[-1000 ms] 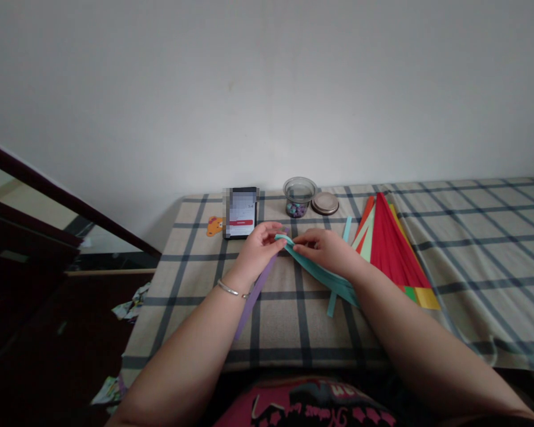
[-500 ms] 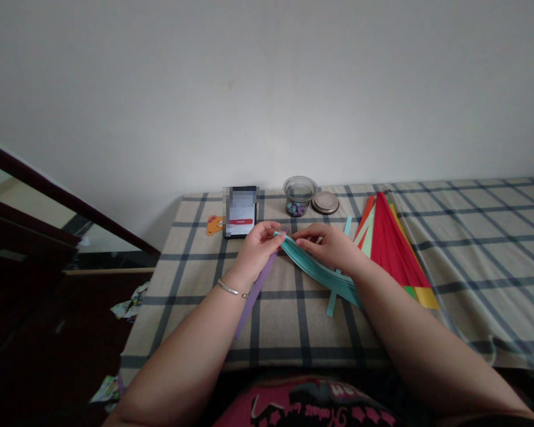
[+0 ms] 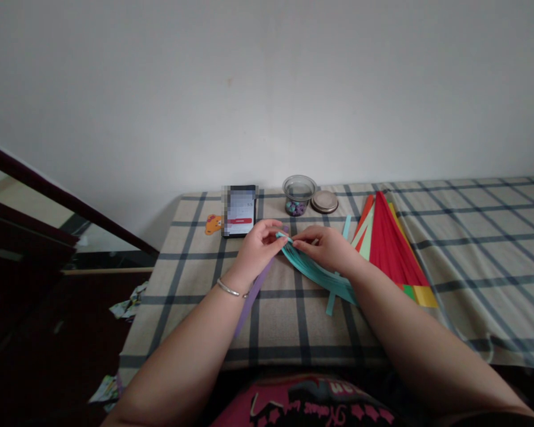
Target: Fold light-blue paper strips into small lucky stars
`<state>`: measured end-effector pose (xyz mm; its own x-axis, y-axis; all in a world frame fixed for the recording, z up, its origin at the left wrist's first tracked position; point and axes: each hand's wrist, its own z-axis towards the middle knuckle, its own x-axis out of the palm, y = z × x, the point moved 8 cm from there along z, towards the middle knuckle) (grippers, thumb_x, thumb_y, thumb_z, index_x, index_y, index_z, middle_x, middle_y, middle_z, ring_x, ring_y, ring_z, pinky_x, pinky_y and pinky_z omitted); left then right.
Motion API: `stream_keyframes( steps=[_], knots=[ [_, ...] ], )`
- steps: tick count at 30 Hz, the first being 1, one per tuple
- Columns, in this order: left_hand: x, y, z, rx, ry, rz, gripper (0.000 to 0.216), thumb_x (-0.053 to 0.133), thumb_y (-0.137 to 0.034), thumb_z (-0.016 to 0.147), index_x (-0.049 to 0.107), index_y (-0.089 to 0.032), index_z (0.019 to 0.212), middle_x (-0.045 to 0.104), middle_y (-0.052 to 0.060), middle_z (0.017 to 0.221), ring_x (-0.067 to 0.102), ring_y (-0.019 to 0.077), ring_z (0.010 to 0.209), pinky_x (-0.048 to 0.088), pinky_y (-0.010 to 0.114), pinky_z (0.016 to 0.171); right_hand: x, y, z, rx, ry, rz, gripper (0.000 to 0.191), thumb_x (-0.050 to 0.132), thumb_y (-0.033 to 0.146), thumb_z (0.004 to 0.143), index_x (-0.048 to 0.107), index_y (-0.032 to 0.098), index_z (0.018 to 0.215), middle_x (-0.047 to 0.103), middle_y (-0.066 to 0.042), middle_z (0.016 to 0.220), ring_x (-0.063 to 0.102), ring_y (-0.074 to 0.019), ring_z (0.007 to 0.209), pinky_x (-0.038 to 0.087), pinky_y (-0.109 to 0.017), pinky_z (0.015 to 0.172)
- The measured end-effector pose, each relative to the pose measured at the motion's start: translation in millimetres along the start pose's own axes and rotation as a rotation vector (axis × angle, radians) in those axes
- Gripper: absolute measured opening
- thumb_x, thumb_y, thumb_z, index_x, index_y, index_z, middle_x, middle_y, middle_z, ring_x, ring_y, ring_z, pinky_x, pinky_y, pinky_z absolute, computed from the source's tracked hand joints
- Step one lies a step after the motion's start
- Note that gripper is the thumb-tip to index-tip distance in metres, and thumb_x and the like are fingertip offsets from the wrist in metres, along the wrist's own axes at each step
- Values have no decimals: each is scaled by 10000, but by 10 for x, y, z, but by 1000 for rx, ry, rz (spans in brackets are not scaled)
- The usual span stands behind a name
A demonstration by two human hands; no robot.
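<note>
Head view shows the left hand (image 3: 261, 244) and right hand (image 3: 328, 247) both pinching the upper end of one bundle of turquoise strips (image 3: 314, 268) over the desk (image 3: 191, 279), one purple strip (image 3: 251, 299) passing beneath the left, while one clear tub (image 3: 299, 188) (one round lid (image 3: 324, 201) lies just beside it) holds small purple and turquoise pieces (image 3: 296, 207).

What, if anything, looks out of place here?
Crumpled-looking scraps lie low down to the left of the table, like dropped litter. One teal strip also sits askew, crossing the line of the teal bundle. No spill or damage visible.
</note>
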<state>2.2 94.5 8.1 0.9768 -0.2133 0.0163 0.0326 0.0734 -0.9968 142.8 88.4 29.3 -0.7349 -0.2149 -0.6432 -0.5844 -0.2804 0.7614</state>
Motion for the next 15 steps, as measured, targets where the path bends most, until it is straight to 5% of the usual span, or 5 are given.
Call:
stream_keyframes(
  steps=[15],
  knots=[
    [19,-46,-3,10,21,82,318,686,-198,743,533,-164,1020,662,16,828,639,141,770,486,278,744,17,-37,9,26,10,20,199,622,311,818,774,196,874,756,-48,813,662,-170,710,453,-254,616]
  ],
)
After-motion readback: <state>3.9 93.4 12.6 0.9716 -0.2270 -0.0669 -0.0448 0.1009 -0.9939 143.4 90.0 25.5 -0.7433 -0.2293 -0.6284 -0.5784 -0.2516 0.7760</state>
